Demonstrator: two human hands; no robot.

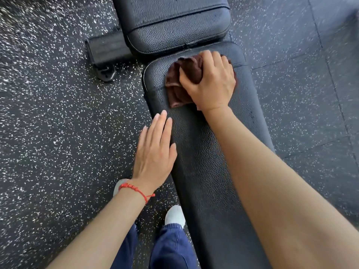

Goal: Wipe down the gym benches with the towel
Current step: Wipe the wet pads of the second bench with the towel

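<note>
A long black padded gym bench (206, 156) runs from the bottom of the head view up to the middle. A brown towel (179, 82) lies bunched on its far end. My right hand (209, 82) presses down on the towel and grips it. My left hand (155, 150) lies flat with fingers apart on the bench's left edge, nearer to me, and holds nothing. A red string bracelet is on my left wrist.
A second black bench pad (174, 24) sits just beyond the first one. A black metal frame foot (105, 53) rests on the floor to its left. Speckled black rubber flooring (58, 133) surrounds the bench. My leg in blue trousers and a grey shoe (174, 215) stand beside the bench.
</note>
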